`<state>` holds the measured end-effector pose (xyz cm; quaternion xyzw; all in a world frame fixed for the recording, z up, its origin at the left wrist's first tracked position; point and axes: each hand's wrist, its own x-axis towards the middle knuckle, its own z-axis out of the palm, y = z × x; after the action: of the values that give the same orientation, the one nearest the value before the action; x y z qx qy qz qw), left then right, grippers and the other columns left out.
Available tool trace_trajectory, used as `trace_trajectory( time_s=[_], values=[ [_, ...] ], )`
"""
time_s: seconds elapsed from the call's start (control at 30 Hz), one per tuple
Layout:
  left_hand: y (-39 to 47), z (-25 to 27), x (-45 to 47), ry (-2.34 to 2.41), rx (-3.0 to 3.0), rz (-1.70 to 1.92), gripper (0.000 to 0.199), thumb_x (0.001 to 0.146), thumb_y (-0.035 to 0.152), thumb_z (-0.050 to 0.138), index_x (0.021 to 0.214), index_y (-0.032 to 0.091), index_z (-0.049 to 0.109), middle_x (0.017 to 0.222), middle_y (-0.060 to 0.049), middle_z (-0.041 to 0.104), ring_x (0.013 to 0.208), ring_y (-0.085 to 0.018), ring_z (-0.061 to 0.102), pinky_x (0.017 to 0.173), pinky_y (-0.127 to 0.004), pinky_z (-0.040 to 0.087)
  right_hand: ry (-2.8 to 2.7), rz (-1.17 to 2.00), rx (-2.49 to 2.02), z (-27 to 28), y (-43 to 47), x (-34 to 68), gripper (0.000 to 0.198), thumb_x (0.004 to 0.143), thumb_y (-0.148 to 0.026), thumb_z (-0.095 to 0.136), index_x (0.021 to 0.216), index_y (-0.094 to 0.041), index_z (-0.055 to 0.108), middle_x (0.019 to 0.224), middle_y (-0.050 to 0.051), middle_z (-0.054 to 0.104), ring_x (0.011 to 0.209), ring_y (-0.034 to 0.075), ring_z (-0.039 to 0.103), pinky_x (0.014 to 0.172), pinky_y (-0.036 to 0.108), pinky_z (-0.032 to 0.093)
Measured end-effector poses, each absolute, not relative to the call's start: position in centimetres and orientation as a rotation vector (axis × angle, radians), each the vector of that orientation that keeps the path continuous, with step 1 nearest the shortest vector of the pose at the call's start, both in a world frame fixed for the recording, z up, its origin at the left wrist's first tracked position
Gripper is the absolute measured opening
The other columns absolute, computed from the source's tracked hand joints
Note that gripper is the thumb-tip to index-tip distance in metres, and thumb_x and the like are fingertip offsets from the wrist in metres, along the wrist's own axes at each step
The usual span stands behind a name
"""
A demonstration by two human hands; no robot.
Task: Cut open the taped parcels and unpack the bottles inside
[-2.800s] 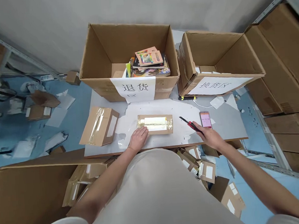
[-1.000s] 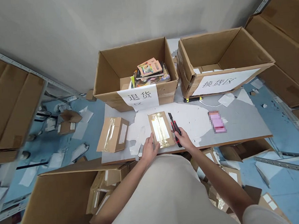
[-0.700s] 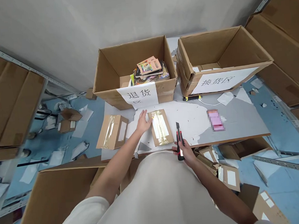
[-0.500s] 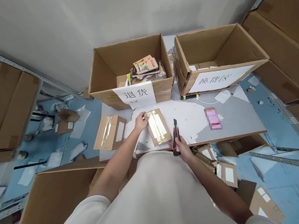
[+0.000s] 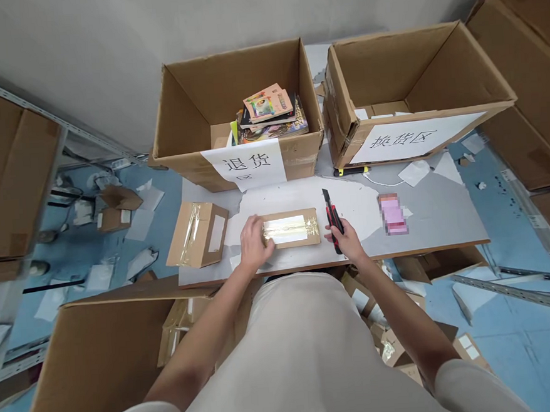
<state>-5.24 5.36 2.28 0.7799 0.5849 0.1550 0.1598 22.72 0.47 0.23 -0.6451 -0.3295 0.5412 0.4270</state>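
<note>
A small taped cardboard box with a white label lies lengthwise across the table in front of me. My left hand grips its left end, fingers over the far side and thumb at the near side. In my right hand is a black and red utility knife, its dark blade pointing up and away from me. The knife is just right of the box, apart from it. Left of my left hand stands a second taped cardboard box.
Behind are two big open cartons: the left carton holds books, the right carton some white items. A yellow and black tool lies before the right one. A pixelated pink item lies right. A large open carton stands lower left.
The small box has turned from upright in view to lying sideways on the table. My left hand has shifted down onto its left end. The knife has moved slightly right and up.
</note>
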Motion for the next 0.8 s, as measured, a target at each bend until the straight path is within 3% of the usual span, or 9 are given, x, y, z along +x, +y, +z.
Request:
trace_trajectory(
  time_s=[0.1, 0.23, 0.37, 0.5, 0.8],
  values=[
    [7.8, 3.2, -2.9, 1.409, 2.438, 0.128, 0.088, 0.065, 0.054, 0.065, 0.138, 0.016, 0.035, 0.151, -0.019, 0.026, 0.14, -0.039, 0.017, 0.111, -0.055, 0.014, -0.882, 1.394, -1.736, 0.5, -2.0, 24.1, 0.051, 0.08, -0.05, 0.053, 0.122, -0.02, 0.047, 0.092, 0.004, 0.064, 0.049, 0.008, 0.054, 0.044, 0.023, 0.046],
    [8.7, 3.0, -0.7, 1.314, 2.491, -0.095, 0.117, 0.049, 0.066, 0.072, 0.144, 0.016, 0.027, 0.151, -0.021, 0.024, 0.138, -0.043, 0.018, 0.109, -0.061, 0.004, -0.895, 1.54, -1.702, 1.1, -4.1, 24.6, 0.07, 0.079, -0.045, 0.056, 0.143, -0.029, 0.03, 0.089, 0.001, 0.063, 0.045, 0.006, 0.05, 0.039, 0.021, 0.044],
    [8.4, 2.4, -0.3, 1.302, 2.478, -0.093, 0.117, 0.049, 0.067, 0.072, 0.144, 0.017, 0.026, 0.146, -0.02, 0.034, 0.133, -0.04, 0.029, 0.111, -0.059, 0.006, -0.853, 1.624, -1.685, 1.7, -4.1, 24.2, 0.071, 0.079, -0.039, 0.057, 0.145, -0.033, 0.03, 0.09, 0.001, 0.062, 0.045, 0.005, 0.05, 0.039, 0.021, 0.045],
    [8.4, 2.2, -0.4, 1.289, 2.475, -0.035, 0.113, 0.05, 0.066, 0.071, 0.143, 0.017, 0.03, 0.141, -0.019, 0.041, 0.129, -0.039, 0.035, 0.112, -0.056, 0.009, -0.959, 1.644, -1.71, 2.5, -3.6, 24.7, 0.067, 0.081, -0.035, 0.055, 0.144, -0.035, 0.033, 0.079, -0.002, 0.059, 0.042, 0.006, 0.048, 0.037, 0.02, 0.043],
    [7.9, 1.6, -0.7, 1.252, 2.496, -0.015, 0.111, 0.05, 0.064, 0.072, 0.142, 0.016, 0.033, 0.143, -0.018, 0.04, 0.127, -0.039, 0.035, 0.111, -0.054, 0.012, -1.242, 1.768, -1.693, 3.8, -3.4, 27.4, 0.065, 0.083, -0.033, 0.055, 0.144, -0.03, 0.035, 0.051, -0.007, 0.046, 0.036, 0.009, 0.042, 0.037, 0.021, 0.039]
  ],
)
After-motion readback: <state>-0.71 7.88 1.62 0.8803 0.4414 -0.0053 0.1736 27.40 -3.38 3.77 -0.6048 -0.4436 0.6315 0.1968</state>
